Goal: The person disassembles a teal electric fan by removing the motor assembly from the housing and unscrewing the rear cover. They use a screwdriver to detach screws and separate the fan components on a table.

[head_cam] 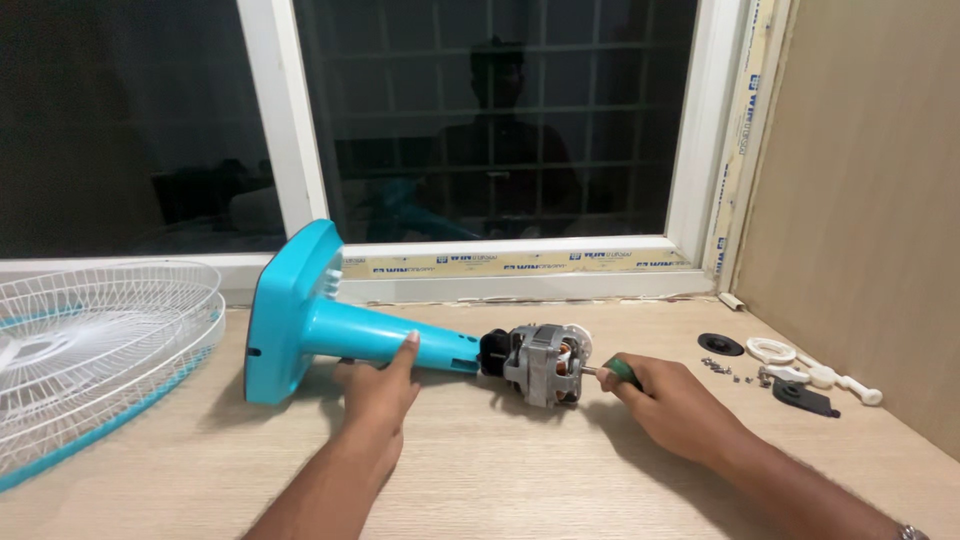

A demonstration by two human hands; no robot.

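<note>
Head view: a teal fan stand (340,335) lies on its side on a wooden table (520,470), bare motor (545,363) at its end. The left hand (378,392) wraps around the stand's neck. The right hand (672,405) closes on a green-handled screwdriver (618,372), its tip seemingly at the motor. Small screws (722,369) lie nearby.
</note>
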